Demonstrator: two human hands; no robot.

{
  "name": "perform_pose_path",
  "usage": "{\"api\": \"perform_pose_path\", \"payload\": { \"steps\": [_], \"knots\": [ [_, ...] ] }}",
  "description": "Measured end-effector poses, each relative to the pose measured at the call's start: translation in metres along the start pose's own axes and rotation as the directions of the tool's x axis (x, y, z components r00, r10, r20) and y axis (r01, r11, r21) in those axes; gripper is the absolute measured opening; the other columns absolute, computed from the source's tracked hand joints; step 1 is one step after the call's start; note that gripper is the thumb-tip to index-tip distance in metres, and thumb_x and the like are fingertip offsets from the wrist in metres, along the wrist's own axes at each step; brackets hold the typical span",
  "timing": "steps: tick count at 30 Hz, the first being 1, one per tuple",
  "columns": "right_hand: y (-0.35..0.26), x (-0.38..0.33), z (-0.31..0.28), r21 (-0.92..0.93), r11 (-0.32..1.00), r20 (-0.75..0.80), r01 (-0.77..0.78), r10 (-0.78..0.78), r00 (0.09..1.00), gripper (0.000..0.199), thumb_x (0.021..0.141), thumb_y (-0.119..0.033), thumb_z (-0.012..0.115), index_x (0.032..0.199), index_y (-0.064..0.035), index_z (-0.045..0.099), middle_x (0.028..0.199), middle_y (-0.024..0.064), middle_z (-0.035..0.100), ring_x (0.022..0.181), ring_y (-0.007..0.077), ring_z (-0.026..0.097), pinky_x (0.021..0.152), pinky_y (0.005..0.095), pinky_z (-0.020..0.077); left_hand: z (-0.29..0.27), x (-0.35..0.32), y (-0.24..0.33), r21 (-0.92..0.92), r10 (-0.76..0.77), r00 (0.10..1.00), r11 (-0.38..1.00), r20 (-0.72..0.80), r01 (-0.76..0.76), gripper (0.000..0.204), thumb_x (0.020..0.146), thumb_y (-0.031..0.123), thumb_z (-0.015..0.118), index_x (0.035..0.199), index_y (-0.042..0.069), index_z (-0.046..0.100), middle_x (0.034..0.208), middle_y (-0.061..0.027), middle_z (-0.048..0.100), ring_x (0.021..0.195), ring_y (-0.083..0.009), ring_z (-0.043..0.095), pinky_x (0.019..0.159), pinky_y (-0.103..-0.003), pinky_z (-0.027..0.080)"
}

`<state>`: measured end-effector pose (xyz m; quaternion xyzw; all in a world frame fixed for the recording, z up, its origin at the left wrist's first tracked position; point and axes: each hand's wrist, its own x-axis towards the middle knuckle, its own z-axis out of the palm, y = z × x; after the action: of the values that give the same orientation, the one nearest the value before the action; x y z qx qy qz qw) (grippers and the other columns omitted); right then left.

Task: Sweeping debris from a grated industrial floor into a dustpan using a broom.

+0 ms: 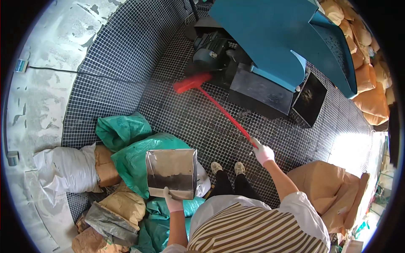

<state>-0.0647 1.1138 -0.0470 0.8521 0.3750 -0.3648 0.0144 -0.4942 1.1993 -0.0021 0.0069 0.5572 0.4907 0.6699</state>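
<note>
My right hand point(262, 152), in a white glove, is closed round the upper end of a red broom point(227, 115). Its red head point(192, 83) is on the tiled floor beside a dark motor, slightly blurred. My left hand point(173, 201), also gloved, grips the near edge of a box-shaped metal dustpan point(171, 162), thumb over the rim. The dustpan is held up in front of green sacks, its inside facing up, with a dark patch across its lower part. Most of the left fingers are hidden beneath it.
A teal machine point(270, 38) with a motor point(209, 52) and black bin point(310, 99) stands ahead. Green sacks point(122, 130), a white sack point(69, 168) and paper bags lie left; a brown paper bag point(325, 185) is right. A cable point(55, 68) runs along the left wall.
</note>
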Motion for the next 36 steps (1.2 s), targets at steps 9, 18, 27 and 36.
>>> {"api": "perform_pose_path", "payload": {
  "steps": [9, 18, 27, 36],
  "knots": [
    [0.029, -0.139, 0.005, 0.133, 0.986, 0.01, -0.095, 0.095, 0.995, 0.055, 0.086, -0.031, 0.051, 0.138, -0.0323, 0.033, 0.078, 0.0199, 0.064, 0.071, 0.0371, 0.063, 0.066, 0.0457, 0.0495, 0.001, 0.007, 0.003, 0.01, -0.026, 0.997, 1.0, 0.072, 0.026, 0.043, 0.077, 0.031, 0.068, 0.11, 0.009, 0.051, 0.108, -0.0058, 0.054, 0.104, -0.0243, 0.052, 0.092, -0.042, 0.042],
    [0.023, -0.11, 0.049, 0.138, 0.986, -0.036, -0.095, 0.101, 0.994, 0.055, 0.085, -0.03, 0.052, 0.137, -0.0335, 0.034, 0.077, 0.0201, 0.064, 0.071, 0.0368, 0.063, 0.065, 0.046, 0.0492, 0.018, 0.003, 0.004, 0.137, -0.043, 0.997, 0.99, 0.071, 0.033, 0.05, 0.079, 0.036, 0.065, 0.115, 0.005, 0.049, 0.111, -0.0077, 0.055, 0.104, -0.0258, 0.053, 0.093, -0.042, 0.042],
    [0.065, -0.182, 0.05, -0.095, 0.974, 0.106, -0.204, 0.214, 0.971, 0.053, 0.087, -0.027, 0.05, 0.137, -0.0317, 0.033, 0.08, 0.0153, 0.066, 0.072, 0.0313, 0.065, 0.064, 0.0444, 0.0504, 0.003, -0.001, 0.011, 0.092, -0.03, 0.998, 0.995, 0.061, 0.024, 0.053, 0.078, 0.037, 0.066, 0.117, 0.007, 0.047, 0.115, -0.0081, 0.053, 0.106, -0.0262, 0.052, 0.094, -0.042, 0.042],
    [0.057, -0.053, 0.074, -0.154, 0.975, 0.054, -0.159, 0.169, 0.984, 0.054, 0.088, -0.028, 0.05, 0.138, -0.0349, 0.031, 0.079, 0.0143, 0.065, 0.072, 0.0323, 0.064, 0.064, 0.0443, 0.0503, -0.038, 0.006, 0.0, 0.117, -0.024, 1.0, 0.993, -0.015, 0.026, 0.04, 0.082, 0.034, 0.062, 0.11, 0.007, 0.052, 0.107, -0.0054, 0.057, 0.101, -0.0232, 0.055, 0.092, -0.04, 0.043]
  ]
}}
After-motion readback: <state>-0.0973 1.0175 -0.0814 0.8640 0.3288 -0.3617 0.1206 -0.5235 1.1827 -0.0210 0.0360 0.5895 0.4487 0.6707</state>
